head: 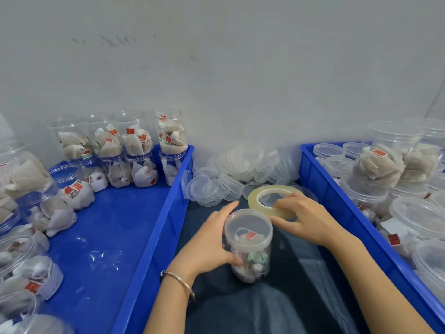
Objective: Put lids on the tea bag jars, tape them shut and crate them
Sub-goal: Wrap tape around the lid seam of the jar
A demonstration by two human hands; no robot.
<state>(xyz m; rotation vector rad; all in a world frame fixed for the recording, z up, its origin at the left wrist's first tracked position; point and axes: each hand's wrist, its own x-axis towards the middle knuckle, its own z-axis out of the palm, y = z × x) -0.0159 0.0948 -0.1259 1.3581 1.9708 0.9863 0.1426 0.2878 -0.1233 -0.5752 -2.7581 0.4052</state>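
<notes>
- Plainly, the left hand (pixel 209 239) is curled round the side of the clear plastic tea bag jar (pixel 249 249), thumb low on the wall and fingers behind; I judge this steadies the jar so it can be turned while tape goes round the seam
- The jar stands tilted on the dark cloth (pixel 277 297) over the person's lap, between the two crates, close to both hands
- Its translucent round lid (pixel 248 224) is already seated on top, so the step in hand looks like taping
- The right hand (pixel 305 219) grips the pale yellowish roll of clear tape (pixel 272 197), fingers over the ring's near edge, thumb stretched towards the lid rim; whether a free end of tape has been drawn out I cannot tell
- The roll is held right beside the lid, likely so the tape has a short way to travel
- The heap of loose clear lids (pixel 231 174) lies just beyond the hands, within reach for the next jar
- The blue plastic crate on the left (pixel 154 237) holds filled jars stacked along its far and left sides, with much of its floor bare
- The blue plastic crate on the right (pixel 337 203) holds jars of tea bags along with loose lids
- No worktop shows; a plain grey-white wall (pixel 216 68) closes off the scene behind
</notes>
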